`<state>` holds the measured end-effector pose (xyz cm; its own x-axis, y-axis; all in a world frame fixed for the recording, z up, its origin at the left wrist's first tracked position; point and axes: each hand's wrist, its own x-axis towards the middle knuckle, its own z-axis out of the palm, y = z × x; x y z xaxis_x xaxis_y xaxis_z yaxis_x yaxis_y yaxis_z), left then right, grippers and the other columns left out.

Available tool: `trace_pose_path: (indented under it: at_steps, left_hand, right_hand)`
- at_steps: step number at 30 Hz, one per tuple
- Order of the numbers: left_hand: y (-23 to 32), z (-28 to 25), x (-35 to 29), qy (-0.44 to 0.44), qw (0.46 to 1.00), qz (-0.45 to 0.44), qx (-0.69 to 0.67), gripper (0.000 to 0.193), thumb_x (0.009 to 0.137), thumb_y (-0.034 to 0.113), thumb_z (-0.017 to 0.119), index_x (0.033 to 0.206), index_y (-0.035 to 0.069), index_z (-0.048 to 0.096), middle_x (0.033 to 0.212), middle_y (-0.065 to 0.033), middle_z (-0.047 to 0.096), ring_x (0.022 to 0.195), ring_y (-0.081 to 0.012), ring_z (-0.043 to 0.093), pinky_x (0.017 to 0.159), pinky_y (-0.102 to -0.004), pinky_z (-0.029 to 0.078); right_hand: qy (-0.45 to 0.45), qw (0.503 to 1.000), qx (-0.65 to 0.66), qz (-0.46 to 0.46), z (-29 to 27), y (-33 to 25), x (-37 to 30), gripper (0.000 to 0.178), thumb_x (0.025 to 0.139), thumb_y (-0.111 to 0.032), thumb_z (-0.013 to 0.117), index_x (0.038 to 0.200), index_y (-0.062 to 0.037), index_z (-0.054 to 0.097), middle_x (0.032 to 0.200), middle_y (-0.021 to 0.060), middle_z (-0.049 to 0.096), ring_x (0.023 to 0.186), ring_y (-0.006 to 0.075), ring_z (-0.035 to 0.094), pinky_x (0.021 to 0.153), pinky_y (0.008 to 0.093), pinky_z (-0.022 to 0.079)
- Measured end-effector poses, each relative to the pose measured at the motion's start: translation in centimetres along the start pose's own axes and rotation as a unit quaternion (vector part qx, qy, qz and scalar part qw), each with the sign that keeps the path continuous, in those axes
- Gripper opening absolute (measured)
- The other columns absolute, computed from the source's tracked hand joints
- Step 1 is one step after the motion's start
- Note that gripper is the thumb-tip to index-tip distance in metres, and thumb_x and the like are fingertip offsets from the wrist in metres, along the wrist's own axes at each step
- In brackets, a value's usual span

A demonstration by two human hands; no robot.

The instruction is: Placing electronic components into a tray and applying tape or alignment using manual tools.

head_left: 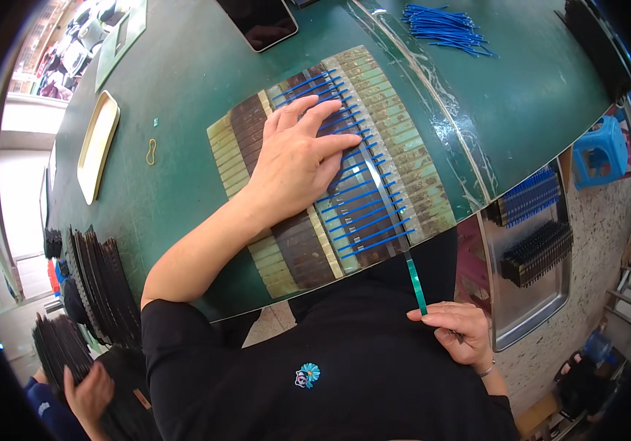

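Observation:
A slotted board [426, 176] with green and brown ribbed bands lies on the table before me. Blue wire pieces [371, 242] lie across it in a row of parallel slots. My left hand [297, 151] rests over the row with its fingers spread, fingertips touching the wires and a strip along them; it hides some of the wires. Beyond the near edge of the board, my right hand [462, 331] pinches the end of a narrow green tape-like strip [416, 283]. The strip stretches between those fingers and the board, in line with a shiny band across the wires.
A loose pile of blue wires [448, 29] lies at the far right, a phone [264, 26] at the far edge. At left are a shallow tray [98, 147] and a rubber band [151, 151]. A metal tray [529, 316] stands at right. Another person's hand [89, 393] touches black stacked pieces.

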<state>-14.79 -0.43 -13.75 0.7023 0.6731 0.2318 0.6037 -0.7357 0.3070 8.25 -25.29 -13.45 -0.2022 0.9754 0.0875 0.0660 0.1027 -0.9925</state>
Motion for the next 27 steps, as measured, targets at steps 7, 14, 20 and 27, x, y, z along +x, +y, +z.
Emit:
trace_pose_path:
  at_steps: [7,14,20,27]
  left_hand:
    - [0.5,-0.1,-0.2,0.002,0.999,0.031,-0.033,0.022,0.078,0.009,0.068,0.097,0.018,0.075,0.135,-0.0077,0.054,0.132,-0.0326,0.040,0.107,-0.0480,0.030]
    - [0.3,0.7,-0.5,0.003,0.997,0.016,-0.074,0.018,0.074,0.010,0.075,0.091,0.016,0.075,0.133,-0.0069,0.056,0.131,-0.0322,0.041,0.107,-0.0469,0.031]
    - [0.9,1.0,-0.7,0.040,0.996,0.007,-0.074,0.022,0.074,0.009,0.076,0.094,0.018,0.075,0.133,-0.0064,0.056,0.131,-0.0322,0.041,0.106,-0.0470,0.032]
    - [1.2,0.9,-0.8,0.024,0.999,0.017,-0.034,0.027,0.076,0.008,0.074,0.100,0.021,0.075,0.136,-0.0064,0.054,0.132,-0.0327,0.039,0.107,-0.0473,0.030]
  right_hand:
    - [0.002,1.000,-0.009,-0.004,0.0,-0.2,-0.1,0.039,0.073,0.011,0.060,0.109,-0.0029,0.069,0.104,0.0161,0.072,0.093,0.0284,0.072,0.081,0.0338,0.056]
    - [0.002,1.000,0.000,-0.007,0.1,0.1,0.1,0.041,0.073,0.012,0.059,0.111,-0.0028,0.068,0.105,0.0162,0.072,0.093,0.0283,0.072,0.081,0.0342,0.056]
    - [0.004,1.000,-0.001,-0.008,0.0,0.3,0.0,0.042,0.073,0.012,0.059,0.111,-0.0029,0.068,0.105,0.0164,0.072,0.092,0.0282,0.072,0.081,0.0345,0.056]
    - [0.001,1.000,-0.005,-0.003,-0.1,0.2,0.2,0.042,0.073,0.012,0.060,0.110,-0.0030,0.069,0.105,0.0166,0.072,0.091,0.0281,0.072,0.081,0.0343,0.056]
